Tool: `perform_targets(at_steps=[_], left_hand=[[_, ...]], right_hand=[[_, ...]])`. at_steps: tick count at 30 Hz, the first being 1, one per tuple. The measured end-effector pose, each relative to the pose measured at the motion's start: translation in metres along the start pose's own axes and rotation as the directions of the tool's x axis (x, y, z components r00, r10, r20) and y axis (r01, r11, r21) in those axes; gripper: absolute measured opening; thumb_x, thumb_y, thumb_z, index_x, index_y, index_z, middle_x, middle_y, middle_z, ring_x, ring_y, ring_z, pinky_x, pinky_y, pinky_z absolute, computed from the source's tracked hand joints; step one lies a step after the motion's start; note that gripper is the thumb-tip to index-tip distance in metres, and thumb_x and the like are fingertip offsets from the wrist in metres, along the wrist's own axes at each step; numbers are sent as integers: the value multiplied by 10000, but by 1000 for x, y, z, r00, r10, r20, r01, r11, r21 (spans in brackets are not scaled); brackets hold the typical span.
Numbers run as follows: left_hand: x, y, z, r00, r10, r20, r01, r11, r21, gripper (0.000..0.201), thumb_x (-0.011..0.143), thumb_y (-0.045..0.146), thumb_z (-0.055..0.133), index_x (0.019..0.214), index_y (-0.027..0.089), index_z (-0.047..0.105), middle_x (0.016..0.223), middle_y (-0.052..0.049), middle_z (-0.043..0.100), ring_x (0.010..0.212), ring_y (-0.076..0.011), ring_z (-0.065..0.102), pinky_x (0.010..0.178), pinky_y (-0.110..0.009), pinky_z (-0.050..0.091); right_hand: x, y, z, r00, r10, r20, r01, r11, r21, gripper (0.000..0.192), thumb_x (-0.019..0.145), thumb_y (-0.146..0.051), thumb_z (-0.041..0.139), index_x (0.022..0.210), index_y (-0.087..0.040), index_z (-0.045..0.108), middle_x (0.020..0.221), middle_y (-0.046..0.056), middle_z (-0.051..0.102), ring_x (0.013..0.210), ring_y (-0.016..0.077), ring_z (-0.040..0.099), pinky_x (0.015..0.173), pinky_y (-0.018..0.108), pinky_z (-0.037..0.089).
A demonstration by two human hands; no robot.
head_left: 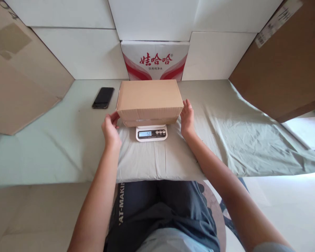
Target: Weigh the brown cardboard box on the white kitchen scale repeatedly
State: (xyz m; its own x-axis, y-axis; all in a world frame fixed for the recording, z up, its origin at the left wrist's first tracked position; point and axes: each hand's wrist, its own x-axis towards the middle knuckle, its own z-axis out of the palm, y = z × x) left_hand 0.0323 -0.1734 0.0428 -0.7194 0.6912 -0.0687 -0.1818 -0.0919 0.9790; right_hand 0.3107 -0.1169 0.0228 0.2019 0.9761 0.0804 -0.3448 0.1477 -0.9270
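Observation:
A closed brown cardboard box [150, 96] rests on a small white kitchen scale [151, 137], whose lit display seems to read 50. The box covers the scale's weighing platform. At the box's left front corner is my left hand [111, 129], its fingers loosely bent and apart. Its fingertips are at the box's side, and I cannot tell if they press on it. Along the right side stands my right hand [187, 119], open, with fingers stretched upward close to the cardboard; contact there is hard to make out.
A black phone [103, 98] lies on the pale green cloth [76, 140] left of the box. White boxes [157, 17] and a red-and-white printed carton [155, 61] form a wall behind. Large cardboard pieces stand at left [23, 70] and right [286, 66].

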Motion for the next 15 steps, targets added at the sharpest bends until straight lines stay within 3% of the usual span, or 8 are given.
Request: perform_targets(at_steps=[4,11,15], left_hand=[[2,0,3,1000,-10,-2,10,1000,11,413,1089,372,464,1030,134,797,1175,-170,846,1145,-270,796,666,-325,372],[6,2,6,999,-21,-48,23,999,38,277,991,341,543,936,167,752,1056,-142,823,1096,-278,805,652,-310,441],[12,-2,7,998,-20,-65,22,999,37,197,961,295,572,868,190,710,967,-123,789,996,-268,786,745,-337,535]], right_hand=[[8,7,-1,999,32,-7,-32,999,-4,928,892,-850,560,1666,-340,518,1919,18,390,1816,284,330,1520,589,222],[12,12,-3,998,64,-1,-64,998,-3,897,888,-836,562,1619,-317,549,1865,53,487,1772,304,422,1503,574,288],[14,12,-4,997,70,20,-70,998,1,896,870,-851,575,1585,-311,569,1848,59,515,1760,312,443,1494,575,313]])
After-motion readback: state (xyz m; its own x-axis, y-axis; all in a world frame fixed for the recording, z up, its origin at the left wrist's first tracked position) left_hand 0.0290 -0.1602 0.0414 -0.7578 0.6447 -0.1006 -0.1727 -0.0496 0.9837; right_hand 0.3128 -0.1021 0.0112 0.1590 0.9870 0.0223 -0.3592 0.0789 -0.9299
